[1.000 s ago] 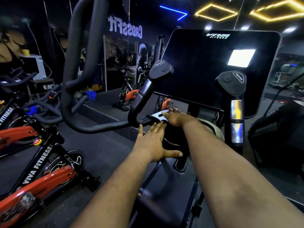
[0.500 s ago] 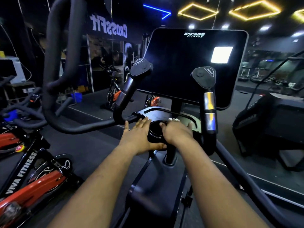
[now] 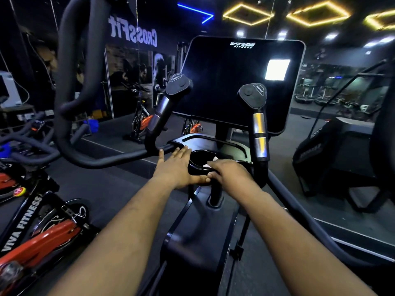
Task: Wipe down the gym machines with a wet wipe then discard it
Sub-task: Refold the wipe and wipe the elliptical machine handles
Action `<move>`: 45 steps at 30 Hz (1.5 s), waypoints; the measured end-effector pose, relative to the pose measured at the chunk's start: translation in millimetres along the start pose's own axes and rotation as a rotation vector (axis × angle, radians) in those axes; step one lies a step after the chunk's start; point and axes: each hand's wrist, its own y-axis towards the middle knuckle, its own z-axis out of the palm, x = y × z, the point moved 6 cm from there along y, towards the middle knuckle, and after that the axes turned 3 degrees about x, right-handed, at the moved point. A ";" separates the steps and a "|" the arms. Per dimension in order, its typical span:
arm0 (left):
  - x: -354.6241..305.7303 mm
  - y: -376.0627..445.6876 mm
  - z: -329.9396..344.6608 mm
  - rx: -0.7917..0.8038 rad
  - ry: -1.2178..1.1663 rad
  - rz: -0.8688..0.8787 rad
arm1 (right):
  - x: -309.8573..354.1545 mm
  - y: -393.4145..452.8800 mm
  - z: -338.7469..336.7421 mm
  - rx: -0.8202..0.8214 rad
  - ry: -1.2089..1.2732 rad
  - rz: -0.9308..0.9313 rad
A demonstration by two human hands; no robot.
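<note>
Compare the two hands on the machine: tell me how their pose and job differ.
The left hand lies flat with straight fingers on the tray beside the cup holder; the right hand is curled over the holder's rim. The left hand holds nothing, while the right hand presses a white wet wipe that peeks out under its fingers. Both rest on the same black machine, with thumbs almost meeting.

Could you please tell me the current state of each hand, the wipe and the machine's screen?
Left hand: flat, fingers straight, resting beside the round black cup holder.
Right hand: pressing the white wet wipe on the holder's rim.
Large black console screen: dark.
</note>
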 end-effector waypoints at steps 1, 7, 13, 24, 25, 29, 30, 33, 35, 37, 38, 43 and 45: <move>0.2 -0.2 -0.1 -0.002 -0.007 0.002 | -0.4 -0.6 1.8 0.012 0.005 0.015; 2.8 0.3 1.9 -0.020 -0.023 0.011 | -4.7 -38.8 7.9 -0.357 -0.015 -0.038; -1.1 -2.9 -1.0 -0.047 0.002 0.015 | -23.8 -98.1 1.3 -0.676 0.483 0.015; -67.9 -13.9 -0.6 -0.134 0.174 0.255 | -102.0 -149.6 -23.7 -1.113 1.371 0.315; -68.2 -12.2 0.8 -0.120 0.165 0.244 | -112.1 -141.7 -22.2 -1.105 1.391 0.357; -65.6 -7.6 0.3 -0.104 0.122 0.218 | -144.3 -106.2 -23.6 -1.008 1.248 0.449; -65.0 -7.2 0.3 -0.102 0.119 0.217 | -145.9 -98.8 -27.5 -0.975 1.146 0.450; -64.2 -4.2 0.1 -0.100 0.124 0.215 | -135.7 -74.4 -40.2 -0.849 0.826 0.343; -64.5 -3.5 -0.8 -0.119 0.133 0.226 | -124.0 -52.0 -41.6 -0.690 0.664 0.199; -62.7 -2.7 -1.2 -0.139 0.129 0.229 | -120.2 -25.0 -28.9 -0.405 0.622 0.160; -60.5 -1.3 -0.7 -0.145 0.121 0.225 | -131.7 -7.7 -15.7 -0.271 0.603 0.166; -54.1 9.2 0.5 -0.129 0.104 0.201 | -150.2 21.1 -3.3 0.039 0.343 0.204; -52.4 15.0 -1.4 -0.088 0.108 0.182 | -143.9 27.9 -8.4 0.068 0.273 0.212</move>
